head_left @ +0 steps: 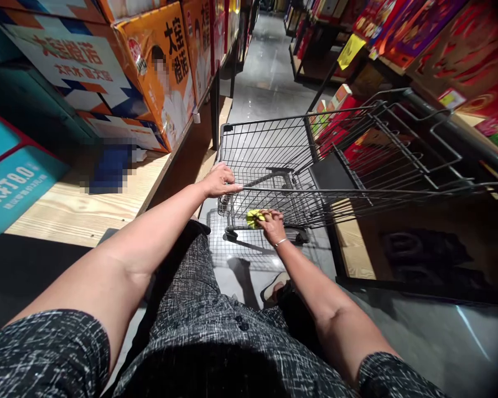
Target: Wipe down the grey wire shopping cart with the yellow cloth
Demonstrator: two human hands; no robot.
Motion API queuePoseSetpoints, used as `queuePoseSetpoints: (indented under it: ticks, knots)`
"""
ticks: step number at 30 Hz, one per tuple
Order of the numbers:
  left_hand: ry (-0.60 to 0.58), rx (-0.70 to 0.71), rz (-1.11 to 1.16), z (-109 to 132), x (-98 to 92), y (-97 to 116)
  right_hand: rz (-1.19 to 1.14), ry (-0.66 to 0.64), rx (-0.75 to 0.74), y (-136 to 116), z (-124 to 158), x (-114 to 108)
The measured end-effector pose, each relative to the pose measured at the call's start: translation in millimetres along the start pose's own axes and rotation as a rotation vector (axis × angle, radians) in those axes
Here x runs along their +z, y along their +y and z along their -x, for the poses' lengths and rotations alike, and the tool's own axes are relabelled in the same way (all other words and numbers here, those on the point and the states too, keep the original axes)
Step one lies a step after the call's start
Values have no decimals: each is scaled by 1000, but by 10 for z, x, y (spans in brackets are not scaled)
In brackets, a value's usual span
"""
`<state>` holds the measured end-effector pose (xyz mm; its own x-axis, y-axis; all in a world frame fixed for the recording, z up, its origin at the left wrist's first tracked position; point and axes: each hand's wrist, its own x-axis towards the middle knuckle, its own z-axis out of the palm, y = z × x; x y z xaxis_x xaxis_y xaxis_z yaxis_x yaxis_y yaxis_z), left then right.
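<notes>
A dark wire shopping cart [334, 174] stands across the aisle in front of me, its long side towards my body. My left hand [221, 181] is closed over the top rail near one corner of the basket, thumb lying along the rail. Lower down, my right hand [273, 224] is closed on a crumpled yellow-green cloth [254, 219], beside the wire side of the cart. Whether the cloth touches the wires I cannot tell. Through the mesh, the cart's lower frame and wheels show in part.
Orange and white drink cartons [161, 77] are stacked on the left wooden shelf [120, 204], with a teal box [20, 182] nearer me. Red packages [460, 66] fill the right shelves. The cart's far end stands close to them. A grey floor [265, 72] runs ahead between shelves.
</notes>
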<state>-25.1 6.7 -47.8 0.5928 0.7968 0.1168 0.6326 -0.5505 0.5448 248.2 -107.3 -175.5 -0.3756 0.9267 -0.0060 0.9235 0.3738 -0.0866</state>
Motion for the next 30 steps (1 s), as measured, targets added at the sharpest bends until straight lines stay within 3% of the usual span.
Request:
queuePoseSetpoints:
  ticks: [5,8,10,13,16,18,25,28,30]
  knots:
    - [-108,29,-200,-35,-158,71,52,362,141,482,172,-731]
    - [-178,11,-333,-50,-187,262,75,437,225,591,233,-879]
    - [-188,-15,-347,-28,-140,429,59,411,222,552,225,-738]
    - [-177,-77,-279,41,5,631,12,317,204,392,165,-294]
    - [-99,-110,-233,102,127,685,-13,252,222,227,93,111]
    - [-70,-126,-216,121,146,648,-10,246,243,157,58,252]
    - [-18,-201,-214,182,26,416,-25,-10,79,68,154,345]
    - [-23,-188,-227,225,-19,320,-13,30,116,61,182,283]
    - [-21,-170,-232,249,-54,265,-2,97,139,98,157,125]
